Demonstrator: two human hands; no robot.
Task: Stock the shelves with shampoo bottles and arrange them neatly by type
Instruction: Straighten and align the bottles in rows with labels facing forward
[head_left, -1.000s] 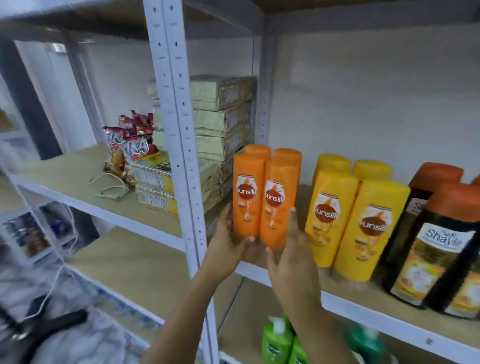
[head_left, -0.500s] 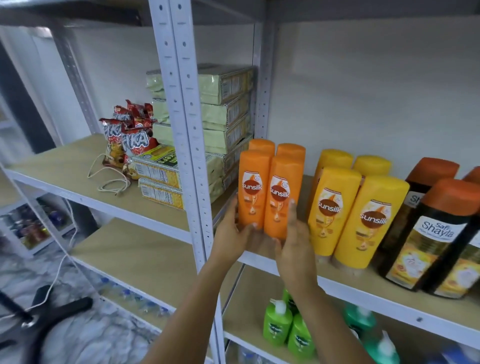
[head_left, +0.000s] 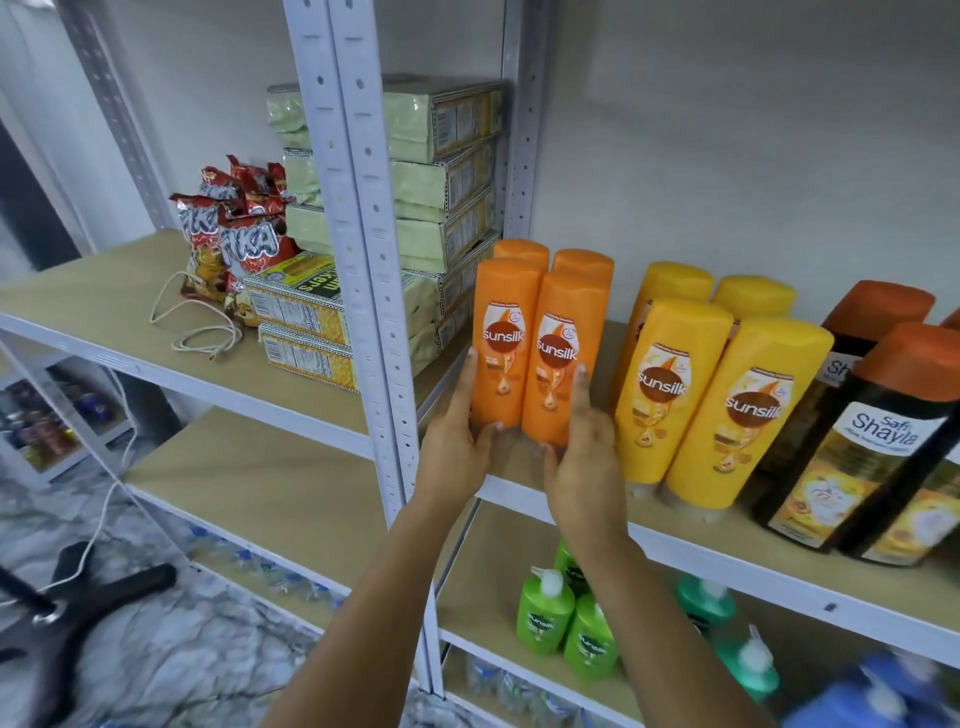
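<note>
Left hand: the left hand (head_left: 457, 447) lies against the left flank of the front-left orange Sunsilk bottle (head_left: 505, 343), fingers straight up its side, thumb hooked across its lower front; it bears on the bottle rather than wrapping it.
Right hand: the right hand (head_left: 584, 457) mirrors it on the right flank of the front-right orange Sunsilk bottle (head_left: 563, 358), fingers extended along the side, thumb tucked low in front.
Why held so: judged from the pose, the two palms squeeze the pair together and square it to the shelf edge, labels facing out.
Task's things: four orange bottles stand upright in a tight block, two near and two far, at the left end of the right-hand shelf (head_left: 691, 545), just beside the white upright post (head_left: 363, 270). The yellow Sunsilk bottles (head_left: 701, 395) stand to their right, apart by a gap, then the dark Shayla bottles (head_left: 857, 441) at the far right.
Grouping: each type keeps its own cluster, so the sorting looks largely done on this level.
Surface: pale wood-look boards in a white metal frame; a plain light wall behind.
Neighbouring bay: stacked green packets (head_left: 441, 171), red snack bags (head_left: 234, 228), a loose white cable (head_left: 197, 332).
Below: green pump bottles (head_left: 566, 618).
Room: marbled floor (head_left: 130, 649) at the near left.
</note>
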